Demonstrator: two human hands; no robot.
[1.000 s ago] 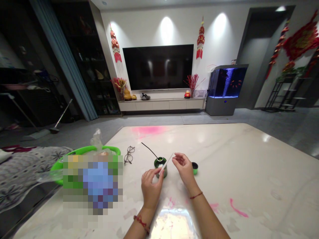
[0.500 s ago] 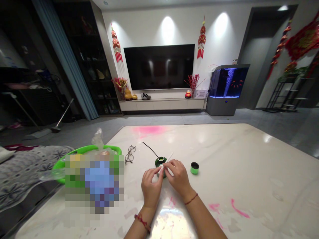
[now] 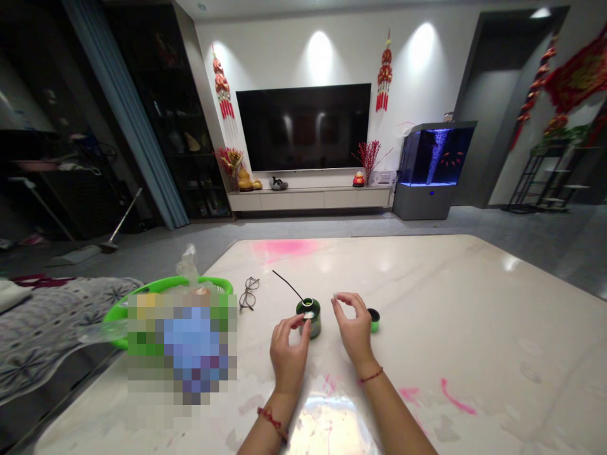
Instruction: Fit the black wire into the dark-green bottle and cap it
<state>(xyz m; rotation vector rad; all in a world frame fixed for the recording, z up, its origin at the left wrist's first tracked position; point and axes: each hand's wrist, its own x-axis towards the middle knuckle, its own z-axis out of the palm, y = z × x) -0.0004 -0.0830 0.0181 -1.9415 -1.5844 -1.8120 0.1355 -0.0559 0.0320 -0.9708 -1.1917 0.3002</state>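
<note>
A dark green glass bottle [image 3: 312,327] with a pale-rimmed mouth stands on the pale marble-look table [image 3: 474,303]. One thin black stick [image 3: 288,285] leans out of it to the left. In front of the bottle's left side, my left hand [image 3: 288,351] pinches a small white piece [image 3: 308,315] between thumb and finger. To the right of the bottle, my right hand [image 3: 355,325] is raised with thumb and forefinger tips together. A tiny whitish bit shows at those tips, too small to name. Behind that hand sits a green and black cap [image 3: 374,321], partly covered by it.
Folded-arm eyeglasses [image 3: 249,294] lie left of the bottle. Farther left, a green basket [image 3: 114,314] holds plastic bags, partly blurred out. Pink stains [image 3: 458,398] mark the table. Beyond are a TV [image 3: 303,126] and a fish tank [image 3: 434,155].
My right hand has parted from my left and moved right, now partly covering the cap. The white stick beside it no longer shows. My left hand stays near the bottle with the white piece.
</note>
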